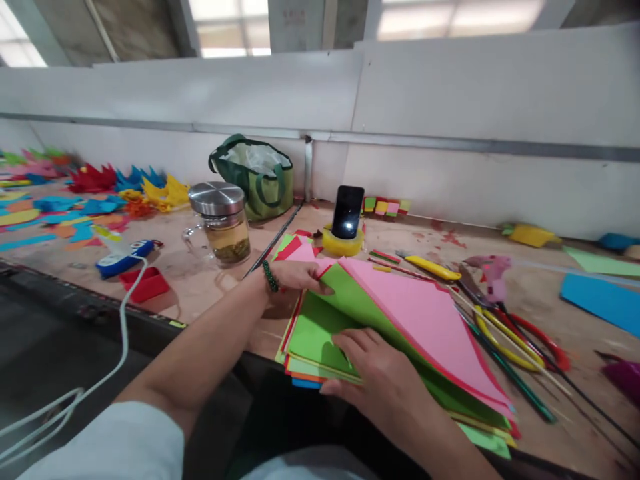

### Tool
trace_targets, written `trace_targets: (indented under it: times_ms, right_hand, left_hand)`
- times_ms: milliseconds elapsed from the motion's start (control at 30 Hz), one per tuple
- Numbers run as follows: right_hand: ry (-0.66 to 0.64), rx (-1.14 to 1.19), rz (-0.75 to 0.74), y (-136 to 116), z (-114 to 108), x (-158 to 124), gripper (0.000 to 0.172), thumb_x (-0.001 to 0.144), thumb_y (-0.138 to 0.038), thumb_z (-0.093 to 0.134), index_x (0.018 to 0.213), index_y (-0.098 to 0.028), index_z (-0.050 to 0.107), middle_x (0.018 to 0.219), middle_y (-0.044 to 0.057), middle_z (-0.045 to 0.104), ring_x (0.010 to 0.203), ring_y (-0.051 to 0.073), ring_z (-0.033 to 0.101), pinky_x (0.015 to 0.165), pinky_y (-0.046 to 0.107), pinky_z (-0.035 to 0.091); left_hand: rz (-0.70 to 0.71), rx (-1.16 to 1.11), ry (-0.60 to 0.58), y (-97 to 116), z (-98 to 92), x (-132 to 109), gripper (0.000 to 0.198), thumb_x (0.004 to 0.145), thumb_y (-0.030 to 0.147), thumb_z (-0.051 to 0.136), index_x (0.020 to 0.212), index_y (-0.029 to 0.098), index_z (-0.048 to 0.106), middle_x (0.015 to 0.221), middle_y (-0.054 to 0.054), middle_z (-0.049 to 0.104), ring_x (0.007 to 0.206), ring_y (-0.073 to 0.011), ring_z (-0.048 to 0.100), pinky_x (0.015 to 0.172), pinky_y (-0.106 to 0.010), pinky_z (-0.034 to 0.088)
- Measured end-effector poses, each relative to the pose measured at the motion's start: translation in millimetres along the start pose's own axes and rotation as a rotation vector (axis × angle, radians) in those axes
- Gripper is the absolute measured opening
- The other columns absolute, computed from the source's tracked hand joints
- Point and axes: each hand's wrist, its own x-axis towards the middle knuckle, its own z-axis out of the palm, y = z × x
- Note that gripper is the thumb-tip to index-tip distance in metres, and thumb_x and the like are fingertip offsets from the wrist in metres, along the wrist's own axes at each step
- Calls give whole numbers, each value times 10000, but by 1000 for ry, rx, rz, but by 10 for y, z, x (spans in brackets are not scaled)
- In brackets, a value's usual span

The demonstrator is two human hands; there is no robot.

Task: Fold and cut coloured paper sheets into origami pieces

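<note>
A stack of coloured paper sheets (425,320) lies at the table's near edge, pink on top, green and red beneath. My left hand (295,275), with a green bead bracelet on the wrist, grips the far left corner of the upper sheets and lifts them. My right hand (373,370) lies flat with fingers stretched on a green sheet (313,330) lower in the stack, under the raised pages.
A glass jar with a metal lid (223,223), a green bag (257,175), and a phone on a yellow tape roll (347,223) stand behind the stack. Scissors and sticks (505,320) lie to the right. A glue gun (120,257) with a white cable and paper flowers (130,183) are at left.
</note>
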Motion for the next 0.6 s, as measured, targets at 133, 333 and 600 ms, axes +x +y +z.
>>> trace_targets:
  times_ms: [133,333,600]
  right_hand:
    - [0,-60,0,3,1,22,456,642,-360,831,1022,-189,647,1008,80,683,922,274,613,737,399,542]
    - [24,10,-71,25,-12,-2,98,876,-261,609,948,-215,657,919,46,689,865,197,627,736,314,513]
    - [336,36,-15,113,2,3,235,941,-230,410,817,-191,606,705,8,656,581,122,616,541,236,427]
  left_hand:
    - [7,13,-7,2,-8,1,255,739,353,758,896,153,747,842,-22,739,803,-168,654,862,-304,499]
    - [-1,-4,-8,-10,-10,3,236,733,333,765,888,156,744,872,-19,741,842,-175,657,860,-298,497]
    - [26,63,24,4,36,22,240,735,343,745,847,132,720,798,-26,726,807,-177,650,825,-298,499]
